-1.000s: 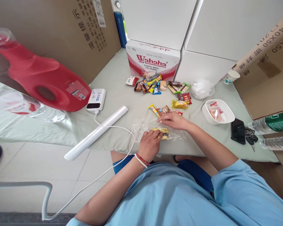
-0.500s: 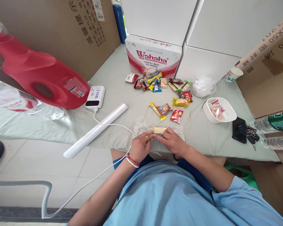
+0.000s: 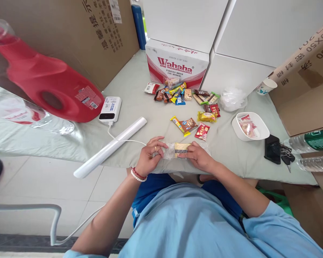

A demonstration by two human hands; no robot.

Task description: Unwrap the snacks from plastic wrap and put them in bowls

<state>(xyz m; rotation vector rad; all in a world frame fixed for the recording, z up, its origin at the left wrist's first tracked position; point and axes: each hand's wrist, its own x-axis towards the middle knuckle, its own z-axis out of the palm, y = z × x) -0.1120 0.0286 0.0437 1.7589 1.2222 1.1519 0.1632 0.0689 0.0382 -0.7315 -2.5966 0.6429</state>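
- Left hand (image 3: 148, 156) at the near edge of the desk (image 3: 140, 107), fingers (image 3: 159, 146) pinched shut on the open end of a clear bag (image 3: 169, 152).
- Right hand (image 3: 198, 157) at 3 o'clock of the left, fingers closed on the other side of the bag, over a yellow snack bar (image 3: 182, 147) lying inside it.
- Step in hand, by the look of it: bagging the bar; next move likely calls for smoothing the plastic flat and keeping its mouth aligned, perhaps for the white sealer wand (image 3: 111, 147) lying at 9 o'clock.
- Against half a second ago: left hand shifted outward to the bag's end, plastic drawn longer and tauter, bar now plainly between both hands.
- Beyond, at 12 o'clock: cookie packet (image 3: 187, 124), red packet (image 3: 202, 131), yellow packet (image 3: 206, 116).
- At 2 o'clock: white dish (image 3: 261, 133) with pink sweets.
- Farthest: heap of snacks (image 3: 177, 95) before the Wahaha box (image 3: 177, 64).
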